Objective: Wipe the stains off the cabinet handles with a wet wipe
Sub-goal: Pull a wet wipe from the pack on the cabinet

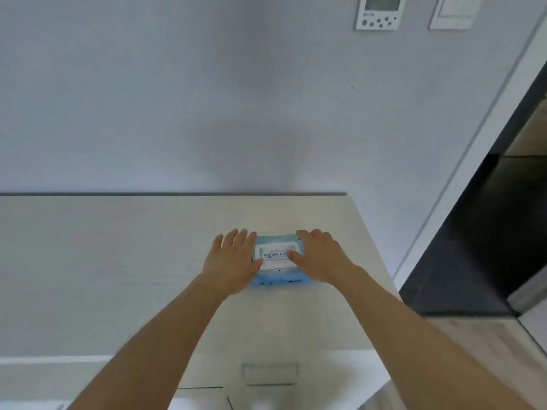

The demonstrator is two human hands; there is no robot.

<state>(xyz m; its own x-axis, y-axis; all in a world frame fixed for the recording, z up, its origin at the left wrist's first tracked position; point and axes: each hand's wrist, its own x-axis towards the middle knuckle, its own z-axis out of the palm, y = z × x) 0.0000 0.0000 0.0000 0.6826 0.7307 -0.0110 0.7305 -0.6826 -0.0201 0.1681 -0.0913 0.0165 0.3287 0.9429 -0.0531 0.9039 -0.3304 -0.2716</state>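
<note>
A blue pack of wet wipes (275,276) with a white lid lies flat on the pale wooden cabinet top (118,261), near its right end. My left hand (232,258) rests on the pack's left side with fingers spread. My right hand (318,255) rests on its right side, thumb on the white lid. The lid looks closed and no wipe is out. A pale cabinet handle (269,371) shows on the cabinet front below the pack, blurred.
A grey wall rises behind the cabinet, with a white control panel (380,11) and a switch plate (454,11) high on the right. A dark doorway (488,232) opens beyond the cabinet's right edge.
</note>
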